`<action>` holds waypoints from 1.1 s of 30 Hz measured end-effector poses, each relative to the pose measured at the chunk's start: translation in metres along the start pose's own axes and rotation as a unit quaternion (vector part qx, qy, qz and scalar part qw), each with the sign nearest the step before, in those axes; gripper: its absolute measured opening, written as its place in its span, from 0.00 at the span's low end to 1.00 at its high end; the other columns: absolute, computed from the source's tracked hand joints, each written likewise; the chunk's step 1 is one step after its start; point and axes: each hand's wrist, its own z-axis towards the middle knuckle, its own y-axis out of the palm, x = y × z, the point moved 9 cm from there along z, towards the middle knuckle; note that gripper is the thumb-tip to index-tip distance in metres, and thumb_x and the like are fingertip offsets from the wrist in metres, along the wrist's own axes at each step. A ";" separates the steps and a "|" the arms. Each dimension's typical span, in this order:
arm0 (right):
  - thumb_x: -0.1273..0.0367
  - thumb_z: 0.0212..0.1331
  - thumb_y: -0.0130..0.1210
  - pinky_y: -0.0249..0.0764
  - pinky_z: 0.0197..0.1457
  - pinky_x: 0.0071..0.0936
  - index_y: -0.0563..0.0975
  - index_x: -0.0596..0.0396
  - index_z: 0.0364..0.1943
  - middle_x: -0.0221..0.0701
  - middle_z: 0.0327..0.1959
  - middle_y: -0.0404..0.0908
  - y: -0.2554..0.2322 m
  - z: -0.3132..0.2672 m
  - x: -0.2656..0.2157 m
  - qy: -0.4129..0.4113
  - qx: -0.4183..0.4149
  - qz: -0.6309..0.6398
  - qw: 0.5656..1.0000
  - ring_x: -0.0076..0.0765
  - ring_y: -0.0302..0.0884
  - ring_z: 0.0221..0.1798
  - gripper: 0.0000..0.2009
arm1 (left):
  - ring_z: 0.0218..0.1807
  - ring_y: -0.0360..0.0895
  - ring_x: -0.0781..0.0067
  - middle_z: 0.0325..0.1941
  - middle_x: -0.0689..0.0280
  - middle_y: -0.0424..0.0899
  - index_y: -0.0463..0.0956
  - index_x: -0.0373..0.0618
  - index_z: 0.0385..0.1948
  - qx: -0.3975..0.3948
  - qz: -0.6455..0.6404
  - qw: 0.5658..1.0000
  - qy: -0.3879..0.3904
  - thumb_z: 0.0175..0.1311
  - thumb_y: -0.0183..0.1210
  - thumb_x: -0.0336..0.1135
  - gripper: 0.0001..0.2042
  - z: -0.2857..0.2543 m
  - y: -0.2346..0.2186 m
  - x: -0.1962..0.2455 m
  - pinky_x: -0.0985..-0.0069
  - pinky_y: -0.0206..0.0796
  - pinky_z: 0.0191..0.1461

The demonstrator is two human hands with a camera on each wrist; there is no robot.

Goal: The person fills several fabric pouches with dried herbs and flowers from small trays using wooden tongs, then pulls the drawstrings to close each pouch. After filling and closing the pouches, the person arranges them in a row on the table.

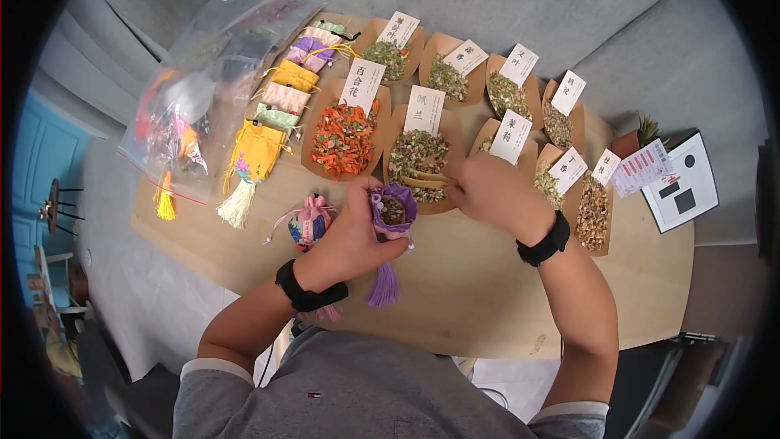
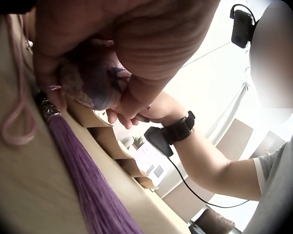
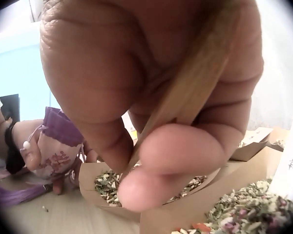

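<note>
My left hand (image 1: 349,236) holds a purple drawstring pouch (image 1: 395,230) upright, its gathered mouth spread and dried herbs (image 1: 393,210) showing inside. A purple tassel (image 1: 383,286) hangs from it; the right wrist view shows white and floral cloth below the purple collar (image 3: 61,126). In my right hand (image 1: 500,195) are wooden tongs (image 3: 195,83), gripped between thumb and fingers. Their tips (image 1: 424,179) reach over chopped green herbs in a brown paper tray (image 1: 457,140), just right of the pouch. Close beside the left hand lies a pink floral pouch (image 1: 311,222).
Several more brown trays of dried plants stand behind and right, with white labels; one holds orange petals (image 1: 345,138). Small pouches line the left, ending in a yellow tasselled one (image 1: 256,154). Farther left is a clear plastic bag (image 1: 195,114). A potted plant (image 1: 646,132) stands far right.
</note>
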 end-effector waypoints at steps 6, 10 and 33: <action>0.75 0.53 0.56 0.78 0.38 0.48 0.81 0.58 0.27 0.45 0.26 0.82 0.005 -0.002 -0.003 -0.014 0.042 -0.114 0.993 0.56 0.83 0.34 0.03 | 0.51 0.75 0.76 0.52 0.60 0.71 0.50 0.41 0.61 0.003 0.004 1.000 0.000 0.54 0.73 0.27 0.39 0.000 0.000 0.000 0.76 0.73 0.53; 0.68 0.59 0.60 0.76 0.41 0.50 0.79 0.59 0.30 0.45 0.26 0.80 0.003 -0.007 0.000 -0.024 0.059 -0.081 0.995 0.56 0.81 0.36 0.07 | 0.51 0.76 0.76 0.53 0.59 0.72 0.49 0.41 0.61 0.002 0.009 1.000 0.002 0.54 0.73 0.27 0.39 0.000 -0.001 -0.004 0.75 0.73 0.52; 0.66 0.64 0.56 0.76 0.43 0.50 0.82 0.60 0.33 0.48 0.28 0.81 -0.055 -0.025 -0.023 -0.012 0.015 0.008 1.000 0.58 0.81 0.38 0.11 | 0.53 0.78 0.69 0.53 0.55 0.73 0.53 0.36 0.60 0.015 -0.050 0.998 -0.020 0.52 0.74 0.30 0.39 -0.001 -0.003 0.000 0.71 0.74 0.55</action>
